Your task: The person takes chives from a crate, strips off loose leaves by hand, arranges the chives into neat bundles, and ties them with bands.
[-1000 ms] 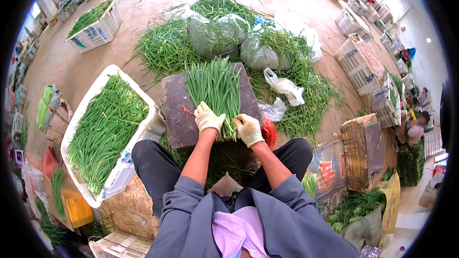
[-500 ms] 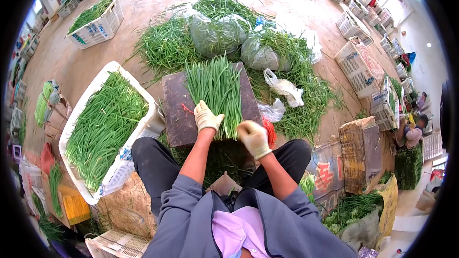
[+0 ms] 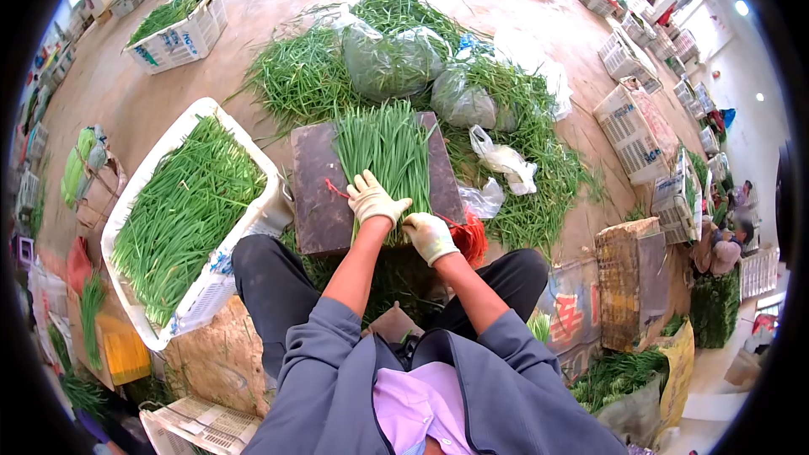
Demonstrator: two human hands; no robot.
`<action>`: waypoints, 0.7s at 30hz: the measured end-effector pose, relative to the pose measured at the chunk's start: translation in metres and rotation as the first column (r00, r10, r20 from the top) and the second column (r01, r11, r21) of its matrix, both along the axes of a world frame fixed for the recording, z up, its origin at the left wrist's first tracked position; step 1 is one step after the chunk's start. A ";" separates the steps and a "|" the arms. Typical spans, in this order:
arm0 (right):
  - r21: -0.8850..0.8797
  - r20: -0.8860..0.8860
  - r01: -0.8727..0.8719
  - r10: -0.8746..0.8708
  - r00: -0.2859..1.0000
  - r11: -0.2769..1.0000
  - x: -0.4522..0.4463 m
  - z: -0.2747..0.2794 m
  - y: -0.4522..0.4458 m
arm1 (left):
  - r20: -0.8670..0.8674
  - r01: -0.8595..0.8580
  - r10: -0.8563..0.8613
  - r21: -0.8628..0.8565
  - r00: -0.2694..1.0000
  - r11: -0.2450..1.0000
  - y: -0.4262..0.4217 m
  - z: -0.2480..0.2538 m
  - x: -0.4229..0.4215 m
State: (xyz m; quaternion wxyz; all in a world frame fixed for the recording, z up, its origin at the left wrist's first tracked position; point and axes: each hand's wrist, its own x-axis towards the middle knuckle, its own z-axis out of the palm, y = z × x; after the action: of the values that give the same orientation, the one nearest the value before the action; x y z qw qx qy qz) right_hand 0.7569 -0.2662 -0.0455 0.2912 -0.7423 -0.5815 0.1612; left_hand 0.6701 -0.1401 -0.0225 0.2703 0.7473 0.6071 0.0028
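Note:
A thick bundle of green garlic chives (image 3: 383, 147) lies on a dark, worn block (image 3: 316, 190) in front of me, its stem ends toward my body. My left hand (image 3: 372, 200), in a pale glove, lies spread over the lower part of the bundle. Also gloved, my right hand (image 3: 430, 237) is closed at the stem ends, close beside the left; its fingertips are partly hidden. A bunch of red ties (image 3: 470, 240) hangs by the block's right edge, just past the right hand. One red tie (image 3: 335, 190) shows left of the bundle.
A white crate (image 3: 202, 295) full of chives stands at left. Beyond the block, a large heap of loose chives (image 3: 299, 76) holds plastic bags (image 3: 392, 63). At right are a stained box (image 3: 628, 286) and a stacked crate (image 3: 636, 135). Another person (image 3: 725, 248) sits far right.
My right hand, blurred before, has moved left and down to the stem ends. The left hand's fingers have spread wider on the bundle. The whole view has shifted slightly.

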 end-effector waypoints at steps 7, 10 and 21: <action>0.087 -0.507 0.360 -0.270 0.819 0.929 0.012 0.030 -0.009 | 0.000 0.007 -0.007 0.043 1.000 0.999 0.002 -0.020 -0.005; -0.073 -0.339 0.295 -0.302 0.891 0.953 0.016 0.010 0.006 | 0.040 0.009 -0.011 0.064 0.999 0.998 0.004 -0.025 -0.003; -0.110 -0.721 0.273 -0.266 0.640 0.956 0.001 0.024 0.010 | 0.047 0.015 -0.017 0.035 0.999 0.999 0.004 -0.022 -0.006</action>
State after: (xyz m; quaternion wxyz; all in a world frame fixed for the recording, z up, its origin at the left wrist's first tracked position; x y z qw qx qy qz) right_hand 0.7575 -0.2559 -0.0213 0.5222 -0.6932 -0.3012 0.3950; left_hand 0.6644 -0.1360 -0.0443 0.2716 0.7564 0.5944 0.0289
